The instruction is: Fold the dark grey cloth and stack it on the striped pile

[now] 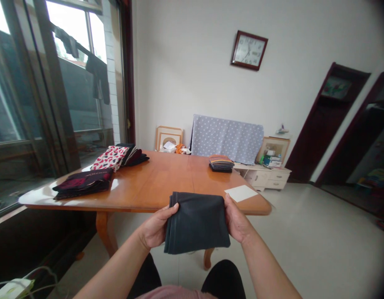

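Note:
A dark grey folded cloth (198, 222), its garment kind not clear, is held up in front of the table's near edge. My left hand (159, 224) grips its left side, thumb on top and fingers hidden underneath. On the right side my right hand (237, 218) grips the edge, its fingers mostly behind the cloth. Several folded layers show along the left edge. Beyond the cloth, a small stack of folded clothes (221, 163) with a striped orange piece on top rests on the table (167, 178). A white sheet (241, 193) lies near the right hand.
At the table's left are a dark folded garment pile (84, 182) and a pile topped by a red-and-black patterned white cloth (110, 158). Behind stand a dotted blue-grey cover (227, 137), a white cabinet (269, 179) and framed pictures (169, 137). A clock (249, 50) hangs above.

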`<state>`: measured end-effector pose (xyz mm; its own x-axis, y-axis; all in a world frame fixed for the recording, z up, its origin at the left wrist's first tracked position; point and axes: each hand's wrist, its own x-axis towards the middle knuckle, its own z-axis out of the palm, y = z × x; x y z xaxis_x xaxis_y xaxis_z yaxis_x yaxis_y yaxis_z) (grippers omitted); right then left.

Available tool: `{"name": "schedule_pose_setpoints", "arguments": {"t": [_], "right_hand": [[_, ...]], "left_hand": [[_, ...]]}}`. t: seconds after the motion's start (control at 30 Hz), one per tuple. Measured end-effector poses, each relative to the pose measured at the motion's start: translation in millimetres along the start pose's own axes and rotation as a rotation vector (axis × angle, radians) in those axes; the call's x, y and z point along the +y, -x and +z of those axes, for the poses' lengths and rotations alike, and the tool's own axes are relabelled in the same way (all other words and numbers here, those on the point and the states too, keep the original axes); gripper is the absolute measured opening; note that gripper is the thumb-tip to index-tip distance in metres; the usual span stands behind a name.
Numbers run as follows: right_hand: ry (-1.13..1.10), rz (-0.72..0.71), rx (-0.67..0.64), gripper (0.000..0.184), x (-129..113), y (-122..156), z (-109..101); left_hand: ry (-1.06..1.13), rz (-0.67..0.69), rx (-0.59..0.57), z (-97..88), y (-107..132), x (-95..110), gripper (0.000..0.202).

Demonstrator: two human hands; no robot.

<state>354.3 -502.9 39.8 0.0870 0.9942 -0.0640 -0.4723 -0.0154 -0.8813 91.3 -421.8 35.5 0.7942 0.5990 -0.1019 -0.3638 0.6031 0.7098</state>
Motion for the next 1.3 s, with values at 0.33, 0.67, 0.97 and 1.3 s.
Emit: {"name": "schedule_pose_setpoints", "arguments": {"t": [0.33, 0.67, 0.97, 1.3], "right_hand": [[0.106, -0.075, -0.074, 0.046, 5.1, 8.4, -18.2], [0.121, -0.055, -0.062, 0.043, 2.2, 17.0, -23.6], [0.31, -0.241, 0.029, 0.032, -19.7, 25.7, 1.5], [0.832, -0.33, -0.149, 0.011, -27.8, 36.5, 31.7]], "left_hand": [[-0.198, -0.009, -0.108, 8.9, 8.9, 16.9, 0.043], [-0.251, -0.012, -0.172, 10.5, 11.7, 22.6, 0.041], [-0.353, 0.106, -0.161, -7.8, 6.5, 19.6, 0.039], [-0.91, 0.068, -0.375, 23.0, 11.3, 20.3, 0.045]]}}
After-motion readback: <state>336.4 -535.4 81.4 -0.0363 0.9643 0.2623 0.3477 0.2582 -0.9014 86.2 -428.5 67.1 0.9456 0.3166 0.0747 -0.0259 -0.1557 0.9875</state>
